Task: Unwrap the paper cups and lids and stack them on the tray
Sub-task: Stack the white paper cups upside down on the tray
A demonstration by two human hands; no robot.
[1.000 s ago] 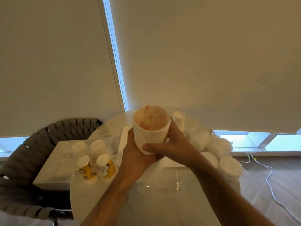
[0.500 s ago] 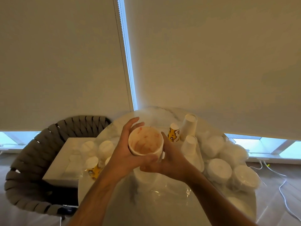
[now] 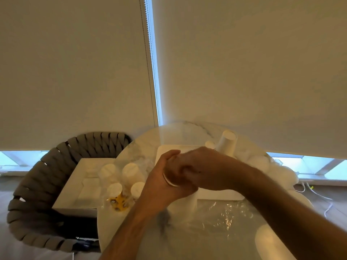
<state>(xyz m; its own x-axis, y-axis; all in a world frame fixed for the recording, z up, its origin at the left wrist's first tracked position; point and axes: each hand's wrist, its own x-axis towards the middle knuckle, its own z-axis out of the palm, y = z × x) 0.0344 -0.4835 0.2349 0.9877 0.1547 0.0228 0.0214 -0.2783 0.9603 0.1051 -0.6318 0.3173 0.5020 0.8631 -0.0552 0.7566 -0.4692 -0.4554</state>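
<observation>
My left hand (image 3: pixel 163 181) and my right hand (image 3: pixel 204 169) are clasped together around a stack of white paper cups (image 3: pixel 183 205). Only a sliver of its rim shows between them, and its blurred white body hangs below. My right hand covers the top of the stack. The hands are over the near edge of the white tray (image 3: pixel 217 196). A tall upside-down stack of white cups (image 3: pixel 226 143) stands at the tray's far right, with a smaller cup (image 3: pixel 209 144) beside it.
Wrapped upside-down cups (image 3: pixel 129 170) and a yellow-patterned one (image 3: pixel 118 199) stand left of the tray. White lid bundles (image 3: pixel 260 162) lie to the right. Crumpled clear wrap (image 3: pixel 225 212) covers the round marble table (image 3: pixel 180 128). A woven chair (image 3: pixel 37 184) holds a white box (image 3: pixel 75 190).
The cup stack was held up with its open mouth showing; it has come down over the tray's near edge, and my right hand has slid over its top.
</observation>
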